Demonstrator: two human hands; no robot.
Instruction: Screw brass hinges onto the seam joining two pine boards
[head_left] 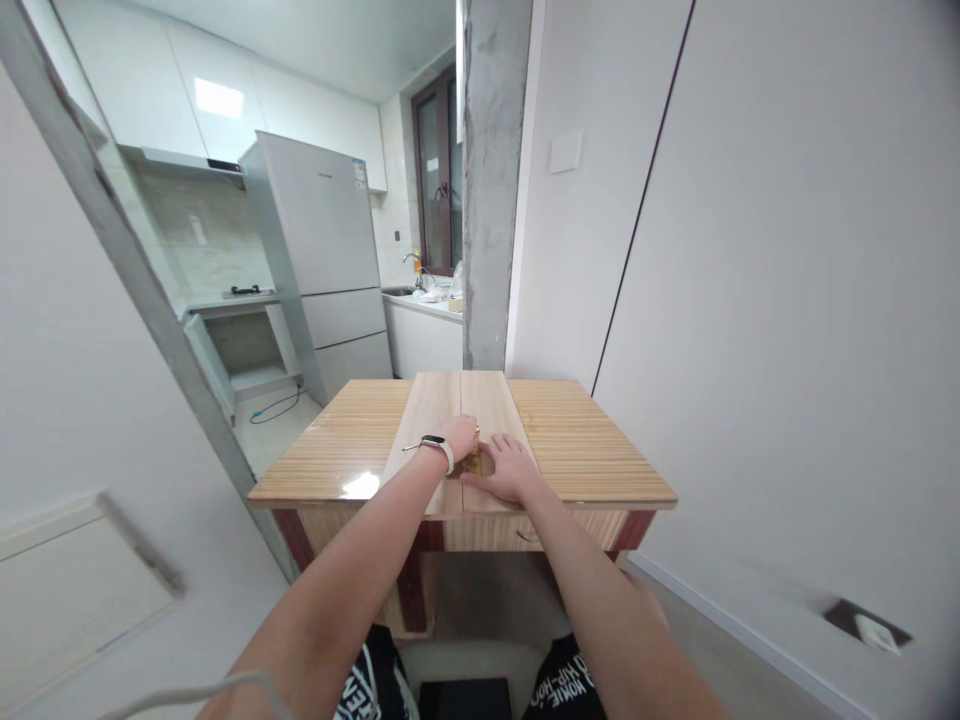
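Note:
Two pale wooden boards (433, 400) lie side by side on a striped wooden table (592, 440). A small gold-coloured piece (475, 461) sits near the seam between the boards, between my hands. My left hand (459, 436), with a watch (437, 445) on its wrist, is at the left and top of this piece, its fingers curled and partly hidden. My right hand (506, 467) rests on the right board, fingers spread, thumb beside the gold piece. A thin metal object (409, 448) shows left of the watch.
Below the tabletop is a drawer front (487, 532). A grey fridge (322, 220) and a kitchen counter (424, 304) stand beyond the table, with a grey pillar (491, 180) behind it. A white wall (750, 300) rises at the right.

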